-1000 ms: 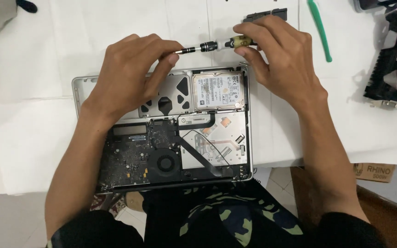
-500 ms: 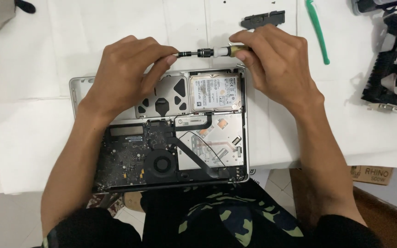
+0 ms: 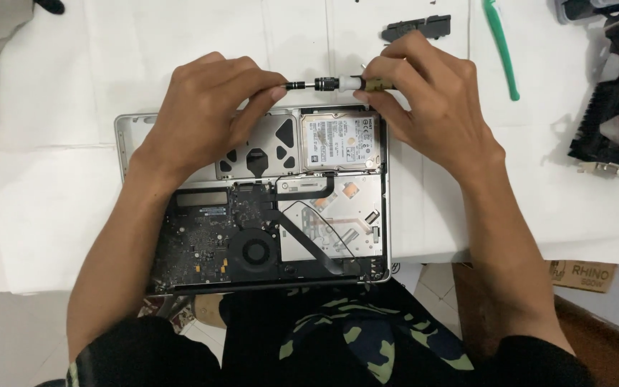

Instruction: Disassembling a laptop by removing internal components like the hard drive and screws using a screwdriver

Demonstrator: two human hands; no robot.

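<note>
Closest to the camera, the person's lap shows dark fabric with pale green camouflage patches (image 3: 352,337), below both forearms. Just beyond it, between the two forearms and under the hands, lies an opened silver aluminium laptop base (image 3: 127,125) with its bottom cover off. Its dark circuit board (image 3: 195,236) sits below the left wrist, with a round black fan (image 3: 256,251) beside it. A flat silver metal drive bay crossed by a black ribbon cable (image 3: 324,229) lies to the left of the right forearm. A rectangular silver hard drive with a white label (image 3: 342,140) sits directly below the gap between the two hands.

The left hand (image 3: 205,107) is curled, its fingertips pinched around the dark metal tip end of a small precision screwdriver with a black shaft and white collar (image 3: 324,84). The right hand (image 3: 431,107) is closed around the handle end of the same tool. The screwdriver is held level between the two hands, just above the far edge of the laptop.

Farther off, beyond the right hand, a flat dark grey plastic strip (image 3: 417,27) rests on the white paper-covered table (image 3: 51,186). To the right of that hand lies a slim green plastic pry tool (image 3: 501,46). Well to the right sits a black plastic frame part (image 3: 617,107).
</note>
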